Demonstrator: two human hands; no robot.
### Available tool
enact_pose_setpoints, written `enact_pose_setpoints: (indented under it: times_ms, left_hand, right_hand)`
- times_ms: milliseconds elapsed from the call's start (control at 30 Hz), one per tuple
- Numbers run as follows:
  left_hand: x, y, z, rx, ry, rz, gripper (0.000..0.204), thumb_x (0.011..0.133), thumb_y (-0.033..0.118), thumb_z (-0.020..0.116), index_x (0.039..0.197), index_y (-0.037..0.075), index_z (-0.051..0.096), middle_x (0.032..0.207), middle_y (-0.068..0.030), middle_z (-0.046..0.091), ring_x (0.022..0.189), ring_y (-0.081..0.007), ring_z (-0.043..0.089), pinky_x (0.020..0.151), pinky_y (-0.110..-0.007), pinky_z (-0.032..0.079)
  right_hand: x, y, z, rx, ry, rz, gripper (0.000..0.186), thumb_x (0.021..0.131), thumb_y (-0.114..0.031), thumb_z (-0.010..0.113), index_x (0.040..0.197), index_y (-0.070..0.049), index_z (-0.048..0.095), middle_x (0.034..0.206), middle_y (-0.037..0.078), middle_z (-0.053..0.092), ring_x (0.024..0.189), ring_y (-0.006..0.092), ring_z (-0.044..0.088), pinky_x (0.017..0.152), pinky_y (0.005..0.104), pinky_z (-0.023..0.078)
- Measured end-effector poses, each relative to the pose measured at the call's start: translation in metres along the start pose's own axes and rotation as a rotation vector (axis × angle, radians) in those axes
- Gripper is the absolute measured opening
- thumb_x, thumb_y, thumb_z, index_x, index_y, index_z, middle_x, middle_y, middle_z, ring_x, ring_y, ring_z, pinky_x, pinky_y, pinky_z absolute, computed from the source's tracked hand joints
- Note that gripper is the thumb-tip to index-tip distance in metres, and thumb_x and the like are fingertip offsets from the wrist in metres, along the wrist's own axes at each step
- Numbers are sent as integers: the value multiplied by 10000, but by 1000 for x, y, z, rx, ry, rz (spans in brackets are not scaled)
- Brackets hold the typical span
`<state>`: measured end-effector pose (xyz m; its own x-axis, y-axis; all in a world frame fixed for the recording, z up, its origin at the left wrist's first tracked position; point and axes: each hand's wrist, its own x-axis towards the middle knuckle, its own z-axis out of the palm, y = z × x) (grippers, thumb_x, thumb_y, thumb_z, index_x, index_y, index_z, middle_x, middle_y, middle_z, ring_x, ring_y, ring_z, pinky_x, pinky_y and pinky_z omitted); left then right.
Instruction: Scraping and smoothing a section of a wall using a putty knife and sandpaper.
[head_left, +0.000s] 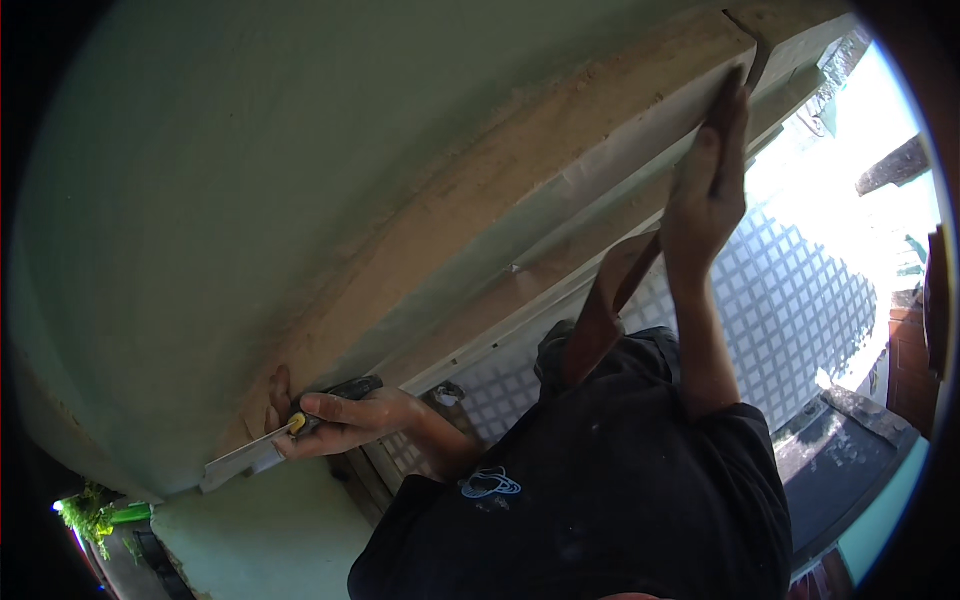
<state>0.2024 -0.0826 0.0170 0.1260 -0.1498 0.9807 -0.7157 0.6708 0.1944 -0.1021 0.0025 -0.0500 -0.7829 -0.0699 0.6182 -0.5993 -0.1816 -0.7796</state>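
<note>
In my left hand (340, 420) at the lower left is a scraper with a black-and-yellow handle and a wide metal blade (245, 458), held beside a pale, dusty, beige edge strip (430, 235) along the green wall (220, 170). My right hand (705, 200) reaches up with fingers stretched along the strip's face near its upper right end, where a dark gap cuts across it. A brown curved shape (600, 320) lies beside my right forearm; I cannot make out what it is.
Below is a white-and-grey checked surface (800, 290) in bright light. A dark panel with a pale frame (830, 470) stands at right, beside reddish woodwork (910, 360). At lower left are green plants (95, 510) and a pale green wall (250, 530).
</note>
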Motion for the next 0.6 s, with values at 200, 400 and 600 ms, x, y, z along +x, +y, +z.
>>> enact_pose_setpoints:
  times_ms: [200,400,600]
  left_hand:
    - [-1,-2,1,-13,-19,12,332,1044,215,458,1272,-4,357,1061,-190,573,1002,-313,594,956,-469,392]
    - [0,-1,-3,-4,-13,-1,347,1042,212,468,1288,-4,354,1045,-197,601,1022,-303,586,958,-450,385]
    - [0,-2,1,-23,-11,30,335,1043,195,460,1315,32,351,1040,-198,614,1035,-300,585,958,-453,381]
  right_hand:
    - [-45,-5,-7,-159,-417,-551,619,845,-63,694,1432,-209,560,663,-8,497,504,140,477,454,315,451]
    - [17,7,-15,-23,-70,9,504,1026,-45,437,1522,-19,351,1479,171,495,1266,247,578,1019,351,500]
    - [-57,-26,-5,-31,-567,-369,554,891,22,593,1431,-85,537,1007,172,697,781,204,696,638,292,550]
